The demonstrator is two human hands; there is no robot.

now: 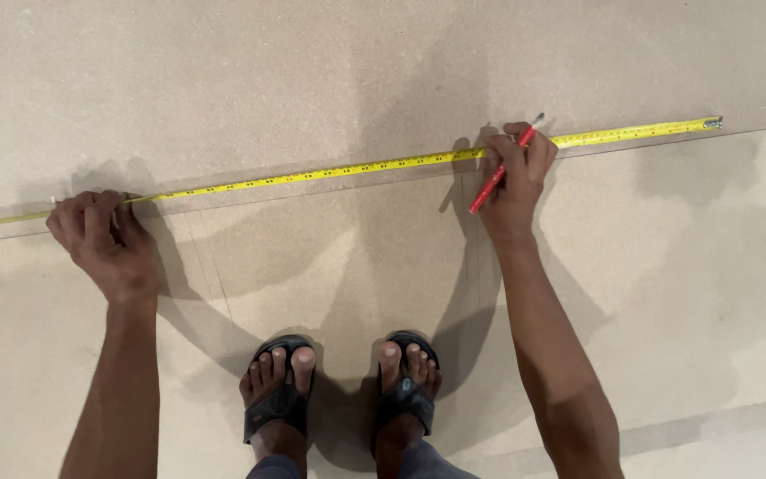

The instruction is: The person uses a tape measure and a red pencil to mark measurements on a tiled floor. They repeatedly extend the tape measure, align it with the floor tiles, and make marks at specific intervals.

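Seen from above, looking straight down. Stretched across a wide, pale tan fibreboard sheet lying flat on the floor: a long yellow steel measuring tape with black markings, running from the left edge of the view up and to the right, ending in a small metal end hook near the upper right. Laid along, or just beside, a straight seam or board edge that follows the same slant; which of the two, hard to tell.

Left hand: curled closed, knuckles up, fingertips pressing the tape down against the sheet near the left side of the view. Whether a tape case sits under the palm, impossible to tell.

Right hand: closed around a slim red pencil, held in a writing grip, with the pencil slanting from lower left to upper right and its far end just over the yellow tape. Fingers resting on or right against the tape, well apart from the left hand and well short of the hook.

Faint straight pencil lines on the board, running down from the tape below each hand.

Below, between the two forearms: two feet in black open-toed sandals, standing on the same sheet, toes pointing toward the tape. Dark shadows of arms and body on the board.
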